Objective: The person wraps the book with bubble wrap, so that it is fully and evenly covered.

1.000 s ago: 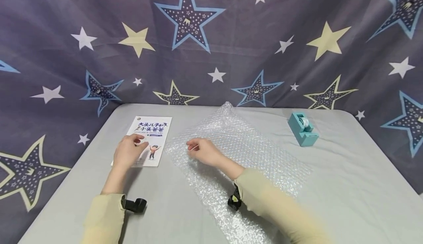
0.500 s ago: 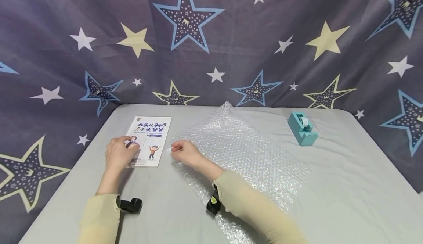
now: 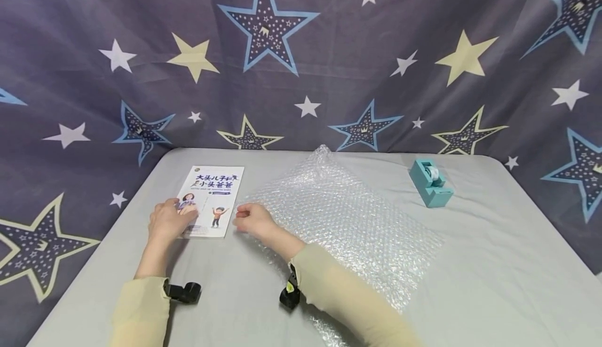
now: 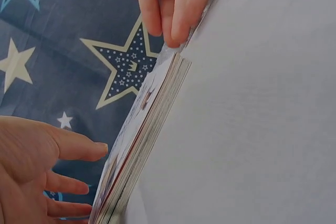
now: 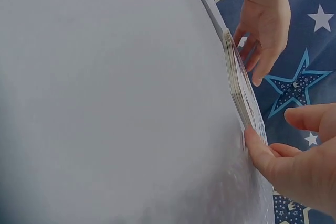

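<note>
A white book with purple Chinese title characters and cartoon figures lies flat at the left of the table. My left hand is at its left side, thumb over the cover and apart from the fingers. In the left wrist view, those fingers are extended by the far side of the book. My right hand is by the book's right edge, near the lower corner. Its fingertips touch or nearly touch that edge in the right wrist view, with the thumb raised apart. Beneath the right arm spreads a sheet of clear bubble wrap.
A teal tape dispenser with a roll of tape stands at the back right of the table, which has a pale grey cover. Behind hangs a dark curtain with stars. Each wrist wears a black camera mount.
My right hand has moved left across the bubble wrap to the book's right edge. My left hand has shifted left from over the cover to the book's left side. The book stays put.
</note>
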